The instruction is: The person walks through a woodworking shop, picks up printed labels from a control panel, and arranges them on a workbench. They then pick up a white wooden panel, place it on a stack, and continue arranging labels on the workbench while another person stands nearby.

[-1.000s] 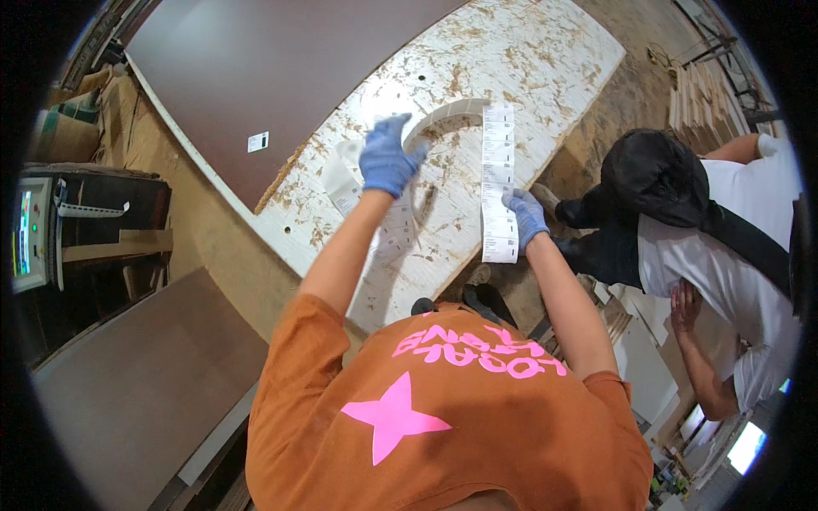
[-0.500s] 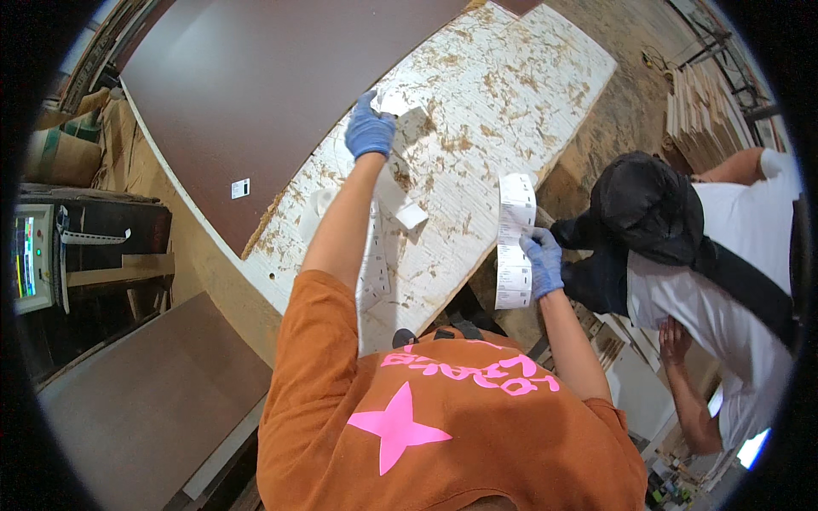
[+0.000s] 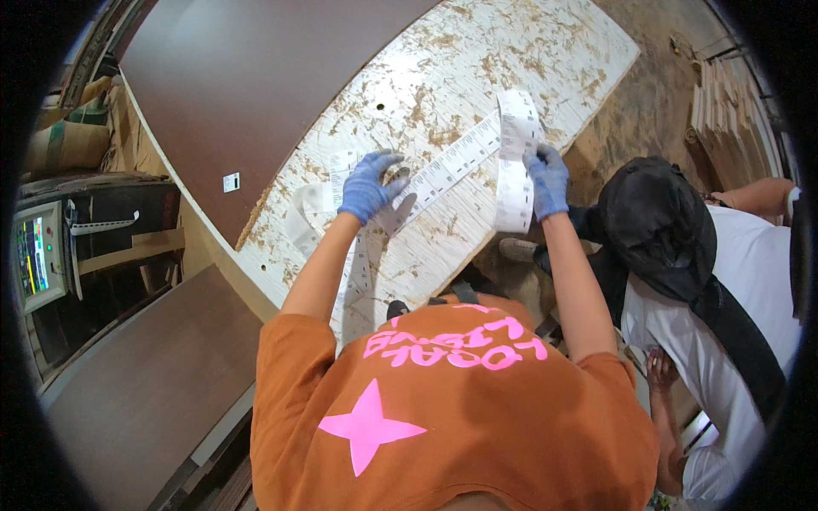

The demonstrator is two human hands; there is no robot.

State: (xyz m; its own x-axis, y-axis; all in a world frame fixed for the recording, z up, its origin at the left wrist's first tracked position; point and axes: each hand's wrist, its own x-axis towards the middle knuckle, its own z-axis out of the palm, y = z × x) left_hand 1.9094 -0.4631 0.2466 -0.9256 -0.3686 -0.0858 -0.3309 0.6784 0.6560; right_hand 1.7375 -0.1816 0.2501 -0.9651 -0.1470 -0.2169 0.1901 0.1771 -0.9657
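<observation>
blue-gloved right grip pinches a label strip; left grip gapes (contact unclear).

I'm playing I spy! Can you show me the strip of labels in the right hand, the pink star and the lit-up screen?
Strip of labels point(image 3: 515, 136): head view, on its curved part.
Pink star point(image 3: 371, 427): head view, on its middle.
Lit-up screen point(image 3: 32, 255): head view, on its glowing display.
</observation>
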